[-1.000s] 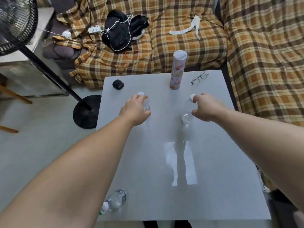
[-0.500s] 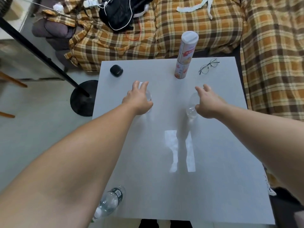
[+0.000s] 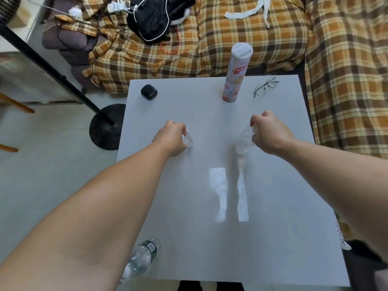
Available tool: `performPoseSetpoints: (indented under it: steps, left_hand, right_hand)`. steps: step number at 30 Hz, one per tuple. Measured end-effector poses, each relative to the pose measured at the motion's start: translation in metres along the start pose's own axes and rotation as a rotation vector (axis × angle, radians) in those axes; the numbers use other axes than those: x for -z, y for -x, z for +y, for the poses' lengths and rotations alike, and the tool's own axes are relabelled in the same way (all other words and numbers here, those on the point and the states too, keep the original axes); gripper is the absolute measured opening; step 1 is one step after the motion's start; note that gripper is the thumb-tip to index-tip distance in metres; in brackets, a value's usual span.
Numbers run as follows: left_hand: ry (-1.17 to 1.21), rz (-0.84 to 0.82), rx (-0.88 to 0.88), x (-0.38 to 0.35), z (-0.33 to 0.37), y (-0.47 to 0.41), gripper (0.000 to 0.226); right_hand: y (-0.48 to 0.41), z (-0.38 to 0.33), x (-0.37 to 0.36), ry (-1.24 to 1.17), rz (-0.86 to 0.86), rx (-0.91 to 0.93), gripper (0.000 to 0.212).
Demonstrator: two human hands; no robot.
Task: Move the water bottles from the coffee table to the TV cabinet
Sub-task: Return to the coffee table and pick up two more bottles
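Two clear water bottles stand on the white coffee table [image 3: 273,206]. My left hand [image 3: 171,139] is closed around the top of the left bottle [image 3: 189,140], which it mostly hides. My right hand [image 3: 267,132] grips the neck of the right bottle [image 3: 243,141], whose clear body shows below the fingers. A third water bottle [image 3: 142,257] with a dark label lies on its side at the table's near left edge, partly behind my left forearm. The TV cabinet is not in view.
A tall snack can [image 3: 236,74], glasses [image 3: 265,86] and a black earbud case [image 3: 149,92] sit along the table's far edge. A plaid-covered sofa [image 3: 252,38] wraps the far and right sides. A fan stand base [image 3: 105,127] rests on the floor at left.
Both hands have closed around the tops of their bottles; half a second ago the fingers were still spread over them. The view has shifted slightly.
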State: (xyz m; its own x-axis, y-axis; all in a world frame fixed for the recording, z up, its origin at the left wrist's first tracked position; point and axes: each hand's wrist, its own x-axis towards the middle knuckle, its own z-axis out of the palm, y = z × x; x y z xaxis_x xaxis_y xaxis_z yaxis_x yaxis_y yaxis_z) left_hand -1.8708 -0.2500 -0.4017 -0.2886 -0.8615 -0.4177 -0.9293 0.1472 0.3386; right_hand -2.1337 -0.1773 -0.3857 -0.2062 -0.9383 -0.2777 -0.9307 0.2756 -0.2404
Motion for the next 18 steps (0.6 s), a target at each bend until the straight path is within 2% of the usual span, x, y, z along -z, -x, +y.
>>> performPoseSetpoints:
  steps: [9,15,18]
  left_hand:
    - [0.042,0.048,0.011,0.046,-0.005,0.049,0.014]
    - [0.114,0.08,0.013,0.097,-0.005,0.087,0.016]
    - [0.114,0.161,-0.014,0.13,-0.003,0.109,0.017]
  right_hand:
    - [0.016,-0.052,0.052,-0.06,0.088,0.096,0.027]
    - [0.048,-0.086,0.095,0.008,0.062,0.204,0.031]
    - [0.065,-0.113,0.127,0.028,0.065,0.258,0.03]
